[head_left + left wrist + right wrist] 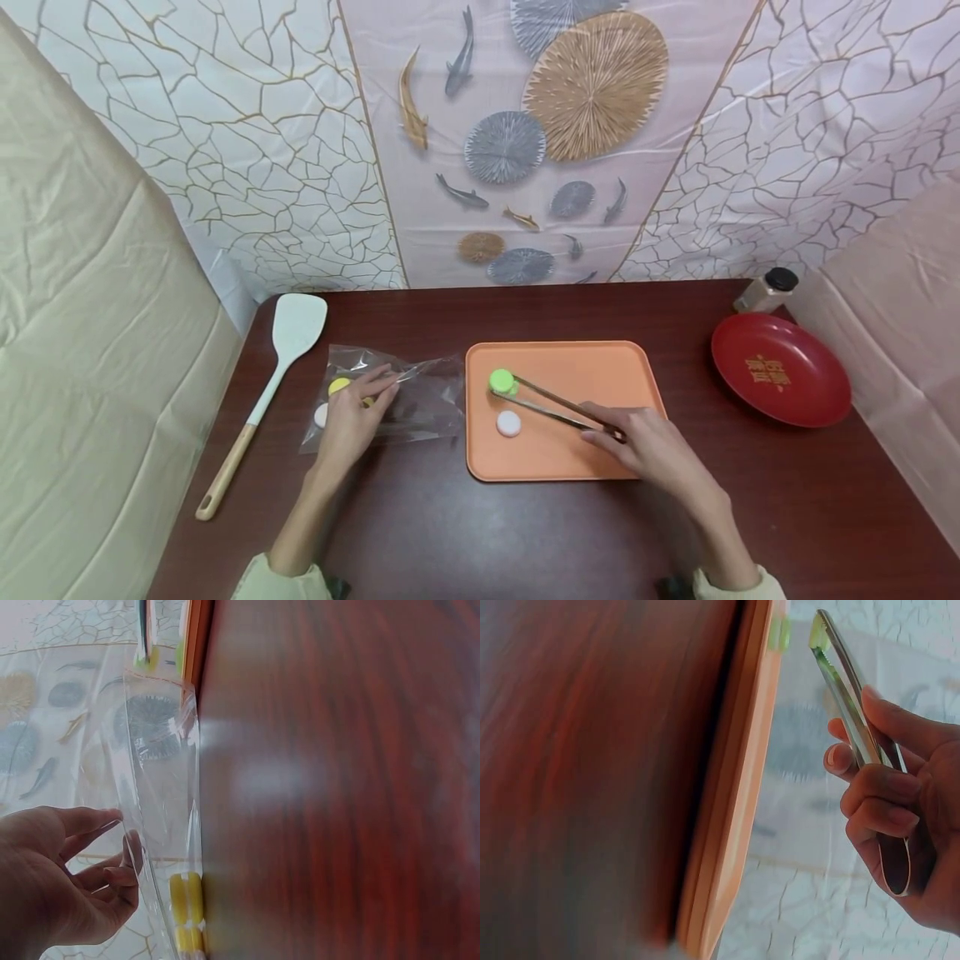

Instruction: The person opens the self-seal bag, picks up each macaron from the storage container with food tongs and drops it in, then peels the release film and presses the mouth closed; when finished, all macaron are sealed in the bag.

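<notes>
My right hand (648,442) grips metal tongs (847,697). A green macaron (501,381) is held between the tong tips, raised over the left part of an orange tray (585,367). Another green macaron (778,634) rests on the tray, mostly hidden below it in the head view. Nearby on the tray lies a pale pinkish-white macaron (508,423). With thumb and fingertips, my left hand (352,421) pinches the upper side of a clear plastic bag (427,400). Inside it are yellow macarons (186,898) and a white one (321,415), partly covered by the hand.
On the left lies a white spatula (281,358) with a wooden handle. At the right are a red oval plate (780,371) with gold lettering and a black-capped jar (767,290). Patterned cloth walls (285,125) border the dark wooden table (480,533).
</notes>
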